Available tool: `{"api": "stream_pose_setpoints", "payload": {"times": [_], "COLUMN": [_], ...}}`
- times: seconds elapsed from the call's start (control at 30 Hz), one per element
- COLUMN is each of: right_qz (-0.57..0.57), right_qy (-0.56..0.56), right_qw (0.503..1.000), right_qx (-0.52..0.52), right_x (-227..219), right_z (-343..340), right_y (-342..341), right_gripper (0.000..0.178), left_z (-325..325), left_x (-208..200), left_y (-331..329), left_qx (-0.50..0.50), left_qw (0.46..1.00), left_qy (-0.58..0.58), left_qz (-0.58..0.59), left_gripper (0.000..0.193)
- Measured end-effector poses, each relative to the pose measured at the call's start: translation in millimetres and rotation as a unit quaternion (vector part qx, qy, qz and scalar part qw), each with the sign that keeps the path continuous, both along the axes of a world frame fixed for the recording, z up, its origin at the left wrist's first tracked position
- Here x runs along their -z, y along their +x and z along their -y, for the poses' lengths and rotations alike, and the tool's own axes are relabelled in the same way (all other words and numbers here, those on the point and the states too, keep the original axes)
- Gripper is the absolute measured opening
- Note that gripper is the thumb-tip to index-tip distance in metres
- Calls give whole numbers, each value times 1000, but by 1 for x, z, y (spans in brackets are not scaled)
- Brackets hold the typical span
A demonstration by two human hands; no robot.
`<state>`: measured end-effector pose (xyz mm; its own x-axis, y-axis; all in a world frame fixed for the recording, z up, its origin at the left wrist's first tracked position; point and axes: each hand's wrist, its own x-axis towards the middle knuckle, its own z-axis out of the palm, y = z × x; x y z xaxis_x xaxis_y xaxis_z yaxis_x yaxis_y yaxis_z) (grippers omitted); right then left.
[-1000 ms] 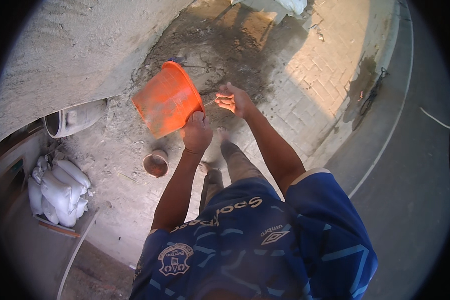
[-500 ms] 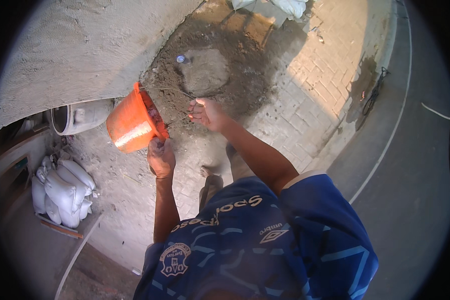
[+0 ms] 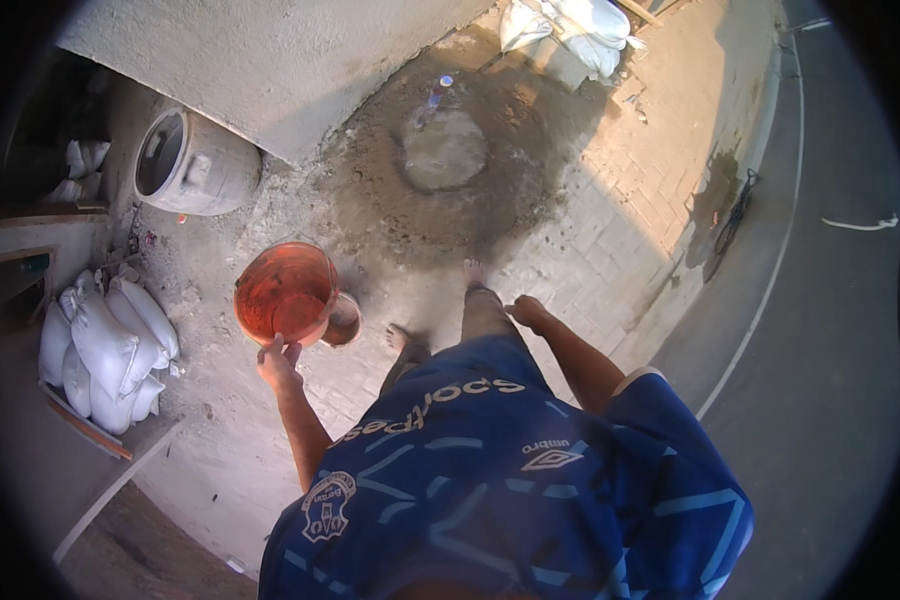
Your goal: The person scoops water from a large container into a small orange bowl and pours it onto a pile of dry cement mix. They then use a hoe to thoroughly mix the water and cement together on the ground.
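My left hand [image 3: 279, 362] grips the near rim of an orange bucket [image 3: 260, 285], thumb and fingers closed over the edge. The bucket's mouth faces up toward me; its inside is stained and holds no visible load. A smaller round container [image 3: 344, 318] with a reddish-brown inside stands on the ground just beyond the bucket's right side. Close to my right knee is my right hand [image 3: 530, 313], its fingers curled and nothing visible in them. Ahead of my feet lies a ring of wet grey mortar or sand [image 3: 370, 195] around a pool of greyish water [image 3: 445, 150].
A clear plastic bottle [image 3: 436, 95] lies by the pool. A grey barrel [image 3: 210, 175] rests on its side against the wall [image 3: 260, 70]. White sacks [image 3: 110, 345] are stacked at left, more white sacks [image 3: 585, 35] at the far end. A road [image 3: 820, 380] runs along the right.
The bucket has come nearer and turned from tilted toward the mortar to mouth-up. My right hand has let go of its wire handle and drawn back to my knee. My view has shifted.
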<state>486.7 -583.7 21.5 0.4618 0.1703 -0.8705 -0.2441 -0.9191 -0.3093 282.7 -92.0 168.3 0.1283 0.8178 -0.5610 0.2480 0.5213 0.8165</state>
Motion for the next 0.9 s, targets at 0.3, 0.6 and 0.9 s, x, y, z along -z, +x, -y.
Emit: {"api": "stream_pose_setpoints", "payload": {"times": [0.3,0.6,0.9], "right_qz": [-90,-49,67], "right_qy": [6,56,147], "right_qw": [995,986,982], "right_qx": [-32,-147,-94], "right_x": [-51,-59,-41], "right_z": [-24,-50,-99], "right_y": [-156,-138,-45], "right_gripper": [65,59,50], "left_z": [-72,-135,-148], "left_x": [-18,-7,-62], "left_y": [-94,-82,-59], "left_qx": [-105,-161,-217], "left_qw": [978,952,933], "left_qy": [-30,-11,38], "left_qz": [180,261,284], "left_gripper": [41,43,32]}}
